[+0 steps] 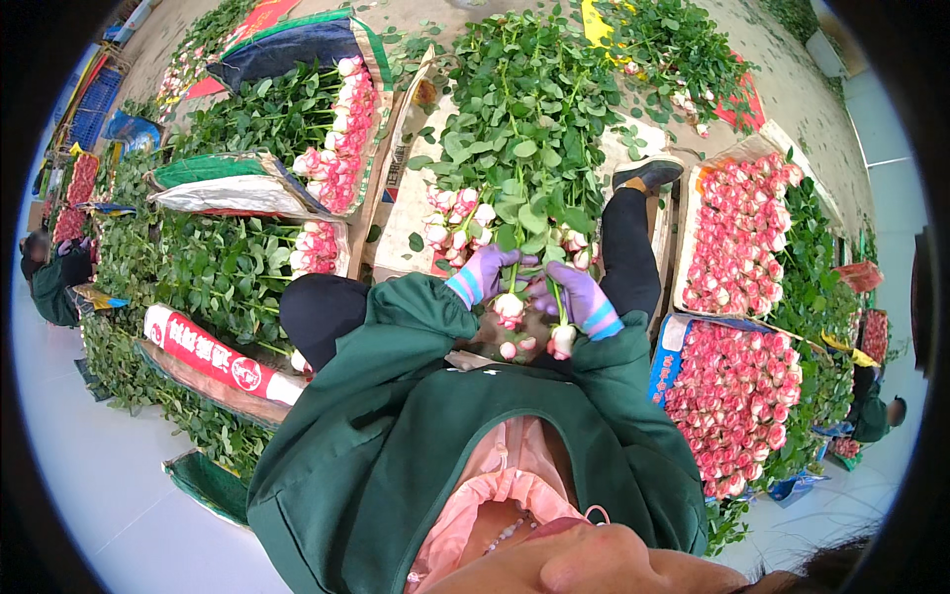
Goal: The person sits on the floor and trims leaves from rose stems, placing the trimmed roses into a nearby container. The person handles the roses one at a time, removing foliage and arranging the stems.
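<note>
My left hand (482,275), in a purple glove with a striped cuff, is closed on a rose stem; its pink-and-white bloom (509,309) hangs just below the fingers. My right hand (575,291), gloved alike, grips the stem of another pink-and-white rose (562,341), its head lowest. The two hands are close together in front of my lap. Leafy rose stems (527,134) lie in a large heap beyond them. More rose heads (454,223) lie at the heap's near left edge, and a few are beside my right hand. The glove fingers partly hide the stems.
Wrapped rose bundles (341,141) lie at left, beside a red-and-white sack (223,356). Two packed blocks of roses (735,237) (735,401) are at right, by my shod foot (647,172). Loose roses (686,96) lie farther off. People sit at the far left (56,278) and far right (876,408).
</note>
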`<action>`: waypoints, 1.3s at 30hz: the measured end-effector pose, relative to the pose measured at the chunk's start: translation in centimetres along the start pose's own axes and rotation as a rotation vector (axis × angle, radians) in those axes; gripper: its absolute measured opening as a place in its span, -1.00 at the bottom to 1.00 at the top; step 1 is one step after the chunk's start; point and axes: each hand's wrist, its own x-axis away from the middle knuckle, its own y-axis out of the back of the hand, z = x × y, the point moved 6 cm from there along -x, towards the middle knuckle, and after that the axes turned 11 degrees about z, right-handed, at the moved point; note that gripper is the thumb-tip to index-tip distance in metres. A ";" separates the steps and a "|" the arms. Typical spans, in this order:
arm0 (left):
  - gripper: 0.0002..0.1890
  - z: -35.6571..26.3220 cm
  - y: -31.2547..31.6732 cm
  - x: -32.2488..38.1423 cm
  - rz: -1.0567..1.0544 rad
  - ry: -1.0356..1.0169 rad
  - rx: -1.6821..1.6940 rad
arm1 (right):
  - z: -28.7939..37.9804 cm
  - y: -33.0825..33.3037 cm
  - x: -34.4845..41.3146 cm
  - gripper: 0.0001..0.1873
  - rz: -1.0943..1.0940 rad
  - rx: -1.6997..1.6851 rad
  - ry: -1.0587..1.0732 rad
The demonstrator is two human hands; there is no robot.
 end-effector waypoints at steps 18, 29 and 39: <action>-0.72 -0.3 -1.4 2.8 -0.193 -0.181 -0.301 | 2.2 1.8 -0.4 -0.59 -0.298 0.681 0.248; -0.78 -2.4 -6.6 3.0 -0.088 -0.168 -0.215 | 11.7 -5.7 7.4 -0.49 0.397 -0.491 0.579; -0.73 1.5 0.8 0.5 -0.114 -0.066 -0.365 | 11.4 -2.3 18.5 -0.67 -0.100 0.151 0.834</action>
